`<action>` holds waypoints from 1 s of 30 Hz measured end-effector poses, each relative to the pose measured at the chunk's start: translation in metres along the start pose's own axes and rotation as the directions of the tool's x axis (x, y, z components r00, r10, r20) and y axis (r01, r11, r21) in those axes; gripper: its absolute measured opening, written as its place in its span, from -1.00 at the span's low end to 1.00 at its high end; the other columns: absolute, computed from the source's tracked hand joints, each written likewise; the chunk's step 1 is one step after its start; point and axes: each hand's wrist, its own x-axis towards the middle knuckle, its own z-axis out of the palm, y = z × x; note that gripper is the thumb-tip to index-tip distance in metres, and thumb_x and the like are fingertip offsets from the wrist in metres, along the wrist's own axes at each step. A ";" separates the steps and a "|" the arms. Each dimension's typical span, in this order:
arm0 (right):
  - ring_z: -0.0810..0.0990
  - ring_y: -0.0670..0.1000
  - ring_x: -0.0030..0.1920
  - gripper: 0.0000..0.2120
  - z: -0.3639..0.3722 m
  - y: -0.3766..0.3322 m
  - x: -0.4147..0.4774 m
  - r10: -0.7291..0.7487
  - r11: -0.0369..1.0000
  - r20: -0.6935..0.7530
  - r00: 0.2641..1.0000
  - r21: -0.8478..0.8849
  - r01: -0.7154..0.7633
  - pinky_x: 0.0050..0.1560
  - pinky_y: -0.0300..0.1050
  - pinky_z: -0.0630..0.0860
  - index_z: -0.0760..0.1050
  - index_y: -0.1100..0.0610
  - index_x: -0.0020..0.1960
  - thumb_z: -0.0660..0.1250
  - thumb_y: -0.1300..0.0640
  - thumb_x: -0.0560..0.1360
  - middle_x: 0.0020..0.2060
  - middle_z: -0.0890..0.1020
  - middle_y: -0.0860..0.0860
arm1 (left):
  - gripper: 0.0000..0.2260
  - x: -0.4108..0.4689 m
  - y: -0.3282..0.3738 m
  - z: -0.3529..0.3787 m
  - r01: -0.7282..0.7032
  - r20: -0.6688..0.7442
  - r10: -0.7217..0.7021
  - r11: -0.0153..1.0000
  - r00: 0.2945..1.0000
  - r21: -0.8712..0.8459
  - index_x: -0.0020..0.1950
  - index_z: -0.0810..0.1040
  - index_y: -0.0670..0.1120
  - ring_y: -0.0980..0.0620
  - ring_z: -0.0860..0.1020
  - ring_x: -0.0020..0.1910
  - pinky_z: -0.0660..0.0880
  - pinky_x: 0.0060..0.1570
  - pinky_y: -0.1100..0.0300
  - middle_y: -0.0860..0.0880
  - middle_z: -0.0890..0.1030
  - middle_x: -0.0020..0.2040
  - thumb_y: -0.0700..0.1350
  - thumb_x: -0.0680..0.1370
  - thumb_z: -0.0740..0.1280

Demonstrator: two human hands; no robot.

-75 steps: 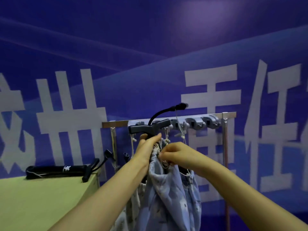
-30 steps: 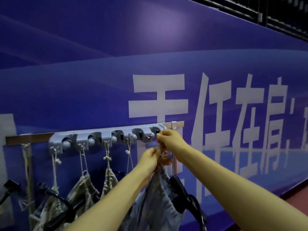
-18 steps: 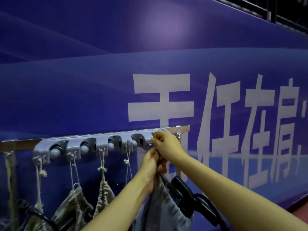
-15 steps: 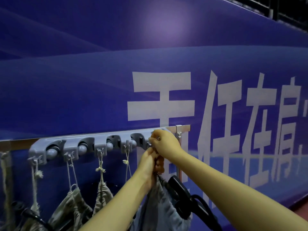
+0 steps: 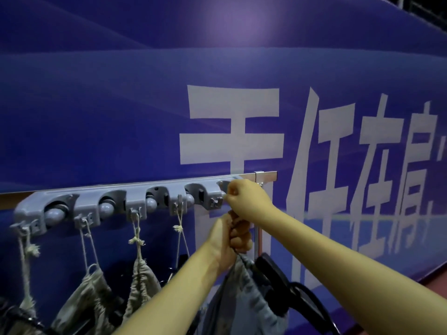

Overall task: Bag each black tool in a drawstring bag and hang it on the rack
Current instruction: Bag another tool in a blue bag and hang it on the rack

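Hanging the blue bag at the rack's right end

Along the left of the rack (image 5: 121, 201), other bags (image 5: 142, 279) hang by cords. Below the rack's right end, our left hand (image 5: 229, 240) grips the gathered neck of the blue bag (image 5: 242, 298), with the black tool (image 5: 278, 279) poking out. Our right hand (image 5: 244, 199) is curled at the rack's last hook (image 5: 216, 203), pinching what we judge is the drawstring, hidden from view. We should carry the weight on the left hand until the loop seats.
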 end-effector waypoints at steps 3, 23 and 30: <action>0.57 0.12 -0.15 -0.82 0.005 -0.015 0.004 -0.037 0.998 0.028 0.999 0.045 0.036 -0.24 -0.07 0.49 0.48 0.14 -0.25 0.24 0.15 0.52 -0.20 0.60 0.06 | -0.56 -0.003 0.013 -0.016 -0.010 -0.037 0.013 0.995 0.999 0.099 -0.52 0.27 -0.02 0.15 0.13 -0.68 0.02 -0.55 0.28 0.06 0.19 -0.62 -0.25 0.55 -0.04; 0.43 0.03 -0.37 -0.72 0.046 0.022 -0.006 0.286 0.892 0.061 0.956 0.347 -0.289 -0.28 -0.10 0.43 0.45 0.19 -0.27 0.21 0.08 0.56 -0.39 0.50 0.05 | -0.71 0.009 0.006 -0.037 0.131 -0.370 0.032 0.904 0.929 0.406 -0.24 0.47 -0.06 0.07 0.38 -0.47 0.32 -0.61 0.36 -0.03 0.42 -0.43 -0.24 0.61 0.07; 0.62 0.16 -0.13 -0.73 0.087 0.026 -0.016 0.276 0.826 0.221 0.935 0.443 -0.348 -0.06 0.11 0.57 0.59 0.13 -0.06 0.14 0.08 0.51 -0.19 0.65 0.13 | -0.83 0.012 0.004 -0.052 0.095 -0.387 0.151 0.833 0.910 0.546 0.00 0.58 -0.15 -0.01 0.54 -0.29 0.49 -0.34 0.22 -0.09 0.59 -0.25 -0.17 0.60 0.19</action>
